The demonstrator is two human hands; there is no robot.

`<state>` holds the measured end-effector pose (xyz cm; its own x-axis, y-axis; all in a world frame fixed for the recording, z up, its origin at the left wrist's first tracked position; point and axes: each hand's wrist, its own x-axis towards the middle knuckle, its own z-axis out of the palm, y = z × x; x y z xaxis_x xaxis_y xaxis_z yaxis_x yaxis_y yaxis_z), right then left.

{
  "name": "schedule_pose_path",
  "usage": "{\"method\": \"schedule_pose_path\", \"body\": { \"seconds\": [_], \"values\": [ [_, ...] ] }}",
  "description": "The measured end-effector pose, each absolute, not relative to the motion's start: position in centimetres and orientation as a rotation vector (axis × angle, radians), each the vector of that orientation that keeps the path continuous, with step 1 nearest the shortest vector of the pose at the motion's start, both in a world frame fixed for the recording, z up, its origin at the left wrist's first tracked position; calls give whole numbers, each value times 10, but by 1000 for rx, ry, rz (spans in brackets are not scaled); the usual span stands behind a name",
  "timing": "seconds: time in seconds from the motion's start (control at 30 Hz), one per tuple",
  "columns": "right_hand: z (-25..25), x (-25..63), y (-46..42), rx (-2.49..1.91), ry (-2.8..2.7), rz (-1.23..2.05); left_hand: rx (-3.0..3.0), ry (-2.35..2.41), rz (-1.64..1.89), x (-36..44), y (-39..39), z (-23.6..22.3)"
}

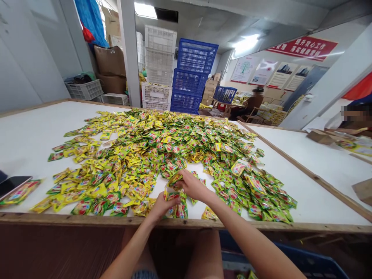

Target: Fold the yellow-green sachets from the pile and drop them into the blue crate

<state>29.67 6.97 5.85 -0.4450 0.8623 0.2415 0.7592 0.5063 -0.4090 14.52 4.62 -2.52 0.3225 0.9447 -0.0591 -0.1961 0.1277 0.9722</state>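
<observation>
A broad heap of small green and yellow packets (186, 141) with red prints covers much of the white table (26, 135). Close to the front edge, my left hand (160, 207) is closed on one or more of these small packets (173, 196), its thumb lying across them. Just above and to the right, my right hand (193, 186) pinches another small packet (175, 179) between thumb and fingers. The two hands are close together. How many packets each one holds is partly hidden by the fingers. Several packets lie on the table below and beside the hands.
A phone (14, 186) and a larger packet (21, 193) lie at the left. A wooden strip (305, 170) divides the table at the right. White crates (158, 58) and blue crates (190, 83) stand behind. Beneath the front edge is a blue bin (308, 259). A person sits farther back.
</observation>
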Motion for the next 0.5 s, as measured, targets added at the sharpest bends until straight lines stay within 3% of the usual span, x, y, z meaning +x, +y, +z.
{"method": "schedule_pose_path", "body": {
  "seconds": [0.3,0.5],
  "values": [
    [52,268,62,-1262,-2567,45,1177,965,982,149,50,-34],
    [44,275,59,-1245,-2380,140,1223,914,976,146,51,-33]
  ]
}}
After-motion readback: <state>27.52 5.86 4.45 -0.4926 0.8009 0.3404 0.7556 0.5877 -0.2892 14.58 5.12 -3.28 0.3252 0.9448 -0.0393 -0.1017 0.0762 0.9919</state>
